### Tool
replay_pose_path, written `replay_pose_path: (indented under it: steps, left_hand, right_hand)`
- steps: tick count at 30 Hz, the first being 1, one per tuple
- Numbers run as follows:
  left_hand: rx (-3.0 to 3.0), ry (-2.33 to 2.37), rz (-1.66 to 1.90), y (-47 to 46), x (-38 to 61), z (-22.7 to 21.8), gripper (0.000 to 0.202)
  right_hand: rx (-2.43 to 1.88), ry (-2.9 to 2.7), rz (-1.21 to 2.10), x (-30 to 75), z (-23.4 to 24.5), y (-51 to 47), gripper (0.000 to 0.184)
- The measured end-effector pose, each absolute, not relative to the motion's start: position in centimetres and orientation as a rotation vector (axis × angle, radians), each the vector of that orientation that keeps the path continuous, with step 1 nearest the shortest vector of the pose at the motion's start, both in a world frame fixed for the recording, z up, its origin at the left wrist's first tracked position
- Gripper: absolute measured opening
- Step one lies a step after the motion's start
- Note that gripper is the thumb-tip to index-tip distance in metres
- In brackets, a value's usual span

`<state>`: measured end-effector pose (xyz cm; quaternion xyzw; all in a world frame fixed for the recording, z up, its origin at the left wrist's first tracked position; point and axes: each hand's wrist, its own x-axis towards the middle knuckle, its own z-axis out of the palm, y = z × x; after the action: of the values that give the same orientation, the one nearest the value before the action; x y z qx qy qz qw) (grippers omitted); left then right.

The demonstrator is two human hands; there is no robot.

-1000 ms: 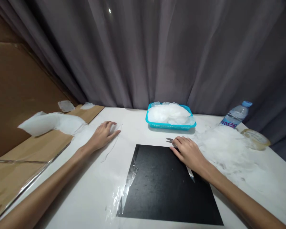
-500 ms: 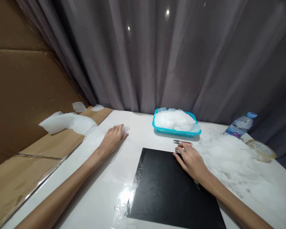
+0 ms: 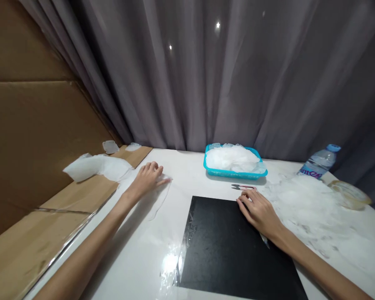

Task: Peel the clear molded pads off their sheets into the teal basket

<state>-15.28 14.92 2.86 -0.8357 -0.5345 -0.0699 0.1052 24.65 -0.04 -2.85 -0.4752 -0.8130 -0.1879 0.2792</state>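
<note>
My left hand [image 3: 146,180] rests on a thin white see-through sheet [image 3: 160,201] on the white table, thumb stretched out and fingers apart. The sheet's edge runs past the thumb tip. On the far right corner of a black board [image 3: 225,246] lies my right hand [image 3: 262,214], its fingers curled loosely together. A slim pointed tool [image 3: 264,241] pokes out from under that palm; most of it is hidden. Just beyond the right fingertips are small thread snips [image 3: 242,187] with dark blades and a reddish handle.
A turquoise basket [image 3: 234,173] holds white fluffy stuffing. More stuffing [image 3: 309,200] is spread at right, near a water bottle [image 3: 320,162] and a tape roll [image 3: 351,196]. A white padded strip [image 3: 96,166] lies on cardboard [image 3: 81,191] at left. A grey curtain [image 3: 190,83] hangs behind.
My left fingers have shifted, and the sheet's crumpled edge by the thumb now lies flatter. The right fingers have drawn closer together. The view has shifted slightly.
</note>
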Motion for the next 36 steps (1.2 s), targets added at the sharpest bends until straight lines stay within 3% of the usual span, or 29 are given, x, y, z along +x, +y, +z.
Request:
replay_pose_path:
  steps: [3, 8, 15, 20, 24, 26, 30, 36]
  left_hand:
    - [-2.534, -1.594, -0.130, 14.8, -15.2, 4.4, 0.020]
    - [-2.617, -1.654, -0.158, 12.9, -14.1, 9.1, 0.025]
    - [-2.599, -1.823, -0.603, 8.4, -9.7, 15.3, 0.025]
    - [-2.695, -1.795, -0.845, 6.4, -5.5, 16.7, 0.014]
    - [-2.888, -1.705, -0.915, 5.9, -2.2, 16.0, 0.016]
    - [-3.004, -1.664, -0.865, 5.9, -1.0, 15.3, 0.020]
    - [-3.275, -1.540, -0.643, 7.0, -1.4, 14.3, 0.026]
    - [-3.801, -1.522, 0.106, 10.4, -5.3, 13.2, 0.031]
  right_hand:
    - [-1.277, -2.174, -0.495, 24.6, -3.1, 0.0, 0.023]
    - [-1.295, -2.141, -0.430, 24.6, -3.1, 0.0, 0.020]
    - [-1.260, -1.996, 0.437, 21.9, 0.1, -1.8, 0.021]
    - [-1.197, -1.907, 0.743, 18.4, 3.4, -3.3, 0.068]
    - [-1.238, -1.820, 0.742, 16.3, 4.5, -2.8, 0.102]
    - [-1.198, -1.786, 0.728, 16.0, 4.6, -2.1, 0.091]
    - [-1.125, -1.731, 0.880, 17.6, 4.3, -0.7, 0.046]
    - [-1.106, -1.563, 1.286, 22.0, 4.9, 1.3, 0.031]
